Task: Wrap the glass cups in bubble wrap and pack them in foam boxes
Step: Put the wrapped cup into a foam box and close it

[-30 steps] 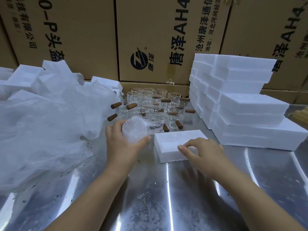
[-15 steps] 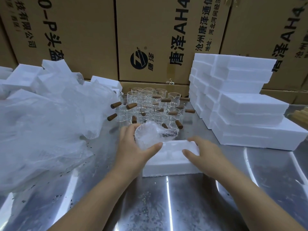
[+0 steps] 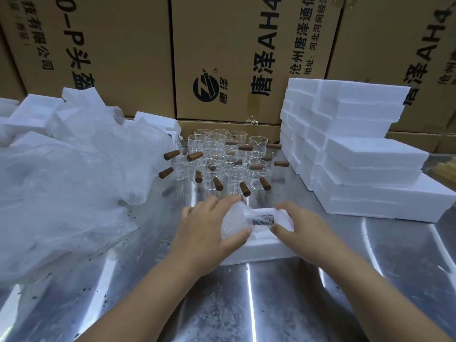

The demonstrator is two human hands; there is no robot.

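Wrapped cup (image 3: 235, 220) sits between left hand (image 3: 207, 230) fingers (image 3: 222, 201) and thumb, over foam box (image 3: 261, 250).

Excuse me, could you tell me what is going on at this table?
A person is packing glass cups. Their left hand holds a bubble-wrapped cup at the opening of a foam box on the steel table, and the right hand grips the box's end. Unwrapped wooden-handled cups wait behind, with loose bubble wrap at left and stacked foam boxes at right.
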